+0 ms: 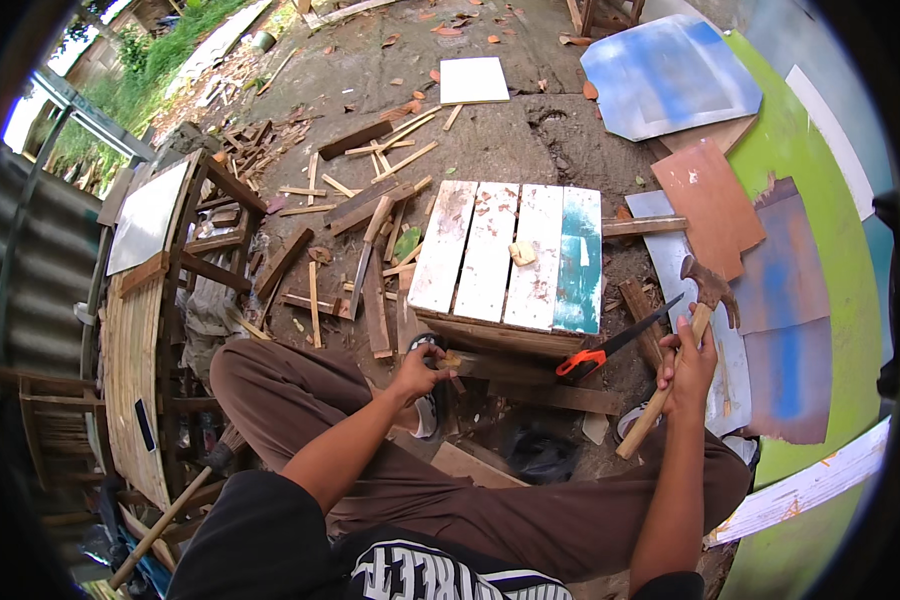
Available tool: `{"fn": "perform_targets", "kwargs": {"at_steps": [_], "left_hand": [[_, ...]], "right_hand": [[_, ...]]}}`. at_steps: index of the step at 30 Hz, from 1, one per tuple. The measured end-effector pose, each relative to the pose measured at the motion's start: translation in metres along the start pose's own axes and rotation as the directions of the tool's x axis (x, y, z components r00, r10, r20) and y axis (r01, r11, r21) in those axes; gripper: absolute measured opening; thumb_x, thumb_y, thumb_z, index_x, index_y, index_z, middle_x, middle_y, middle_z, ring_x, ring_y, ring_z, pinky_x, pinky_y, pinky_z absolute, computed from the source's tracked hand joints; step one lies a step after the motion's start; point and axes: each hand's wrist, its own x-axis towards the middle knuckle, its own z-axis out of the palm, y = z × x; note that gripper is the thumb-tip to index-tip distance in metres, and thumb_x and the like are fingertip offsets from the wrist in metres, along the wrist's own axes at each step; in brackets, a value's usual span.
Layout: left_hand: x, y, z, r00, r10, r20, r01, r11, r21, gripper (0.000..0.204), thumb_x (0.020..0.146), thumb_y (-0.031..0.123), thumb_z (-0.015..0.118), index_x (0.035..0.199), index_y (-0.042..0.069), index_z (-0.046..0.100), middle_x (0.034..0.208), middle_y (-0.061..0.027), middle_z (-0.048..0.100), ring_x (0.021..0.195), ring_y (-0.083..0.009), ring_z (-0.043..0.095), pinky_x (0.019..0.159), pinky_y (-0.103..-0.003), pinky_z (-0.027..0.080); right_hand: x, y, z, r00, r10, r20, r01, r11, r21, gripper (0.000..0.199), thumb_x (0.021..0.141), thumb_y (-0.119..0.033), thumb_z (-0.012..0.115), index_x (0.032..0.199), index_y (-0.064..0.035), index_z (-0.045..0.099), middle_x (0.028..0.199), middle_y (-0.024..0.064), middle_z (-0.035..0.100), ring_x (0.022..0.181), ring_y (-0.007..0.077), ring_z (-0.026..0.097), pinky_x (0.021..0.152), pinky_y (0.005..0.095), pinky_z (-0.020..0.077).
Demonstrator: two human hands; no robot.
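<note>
My right hand [688, 368] is wrapped round the wooden handle of a claw hammer [711, 290]. The hammer's head points up and away, to the right of a low slatted wooden stool [485, 265]. At the stool's near left corner, my left hand [420, 372] has its fingers curled in over a small pale bit; I cannot make out what it grips. The stool's top has white boards and one teal board, with a small yellowish block [522, 253] lying on it. A handsaw with an orange handle [581, 362] leans against its right side.
Wood offcuts [370, 205] and a second saw [362, 265] lie left of the stool. Painted sheets [670, 75] and a brown board [705, 195] cover the right side. A wooden bench [135, 330] stands at left; a black plastic bag [545, 455] lies between my legs.
</note>
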Motion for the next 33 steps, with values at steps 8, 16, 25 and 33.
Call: {"fn": "perform_targets", "kwargs": {"at_steps": [8,16,25,33], "left_hand": [[0.007,0.045,0.007,0.984,0.057,0.171,-0.051,0.998,-0.04,0.042,0.096,0.023,0.086,0.123,-0.006,0.075,0.092,-0.0112,0.079,0.074,-0.0135,0.072,0.066,-0.029,0.057],[-0.001,0.06,0.022,0.951,0.263,0.161,-0.294,0.933,0.21,0.034,0.099,0.029,0.08,0.113,-0.002,0.076,0.098,-0.0172,0.075,0.095,-0.0265,0.075,0.088,-0.041,0.058],[-0.044,0.089,0.082,0.674,0.553,0.49,-0.697,0.695,0.173,0.104,0.076,0.043,0.096,0.159,0.011,0.043,0.149,-0.0219,0.052,0.138,-0.0444,0.055,0.113,-0.049,0.05],[-0.073,0.146,0.08,0.544,0.541,0.641,-0.806,0.55,0.219,0.052,0.09,0.023,0.084,0.137,0.006,0.068,0.127,-0.0167,0.071,0.115,-0.0381,0.07,0.1,-0.045,0.058]], "right_hand": [[0.006,0.027,-0.025,0.996,0.084,-0.032,-0.084,0.996,0.002,0.041,0.105,-0.028,0.071,0.142,-0.0139,0.058,0.076,0.0052,0.064,0.039,0.0071,0.044,0.032,0.0245,0.0343],[0.001,0.039,-0.052,0.992,0.092,-0.091,-0.095,0.995,-0.024,0.041,0.106,-0.028,0.069,0.14,-0.0099,0.058,0.074,0.0073,0.066,0.039,0.0079,0.046,0.032,0.0255,0.0348],[0.021,0.151,-0.099,0.937,0.271,-0.222,-0.342,0.842,-0.417,0.032,0.104,-0.021,0.069,0.133,-0.007,0.064,0.066,0.0083,0.066,0.04,0.016,0.051,0.035,0.034,0.0402],[0.031,0.307,-0.118,0.886,0.342,-0.312,-0.463,0.664,-0.588,0.03,0.094,-0.014,0.078,0.12,-0.0002,0.07,0.068,0.0119,0.071,0.047,0.0232,0.065,0.04,0.0409,0.049]]}}
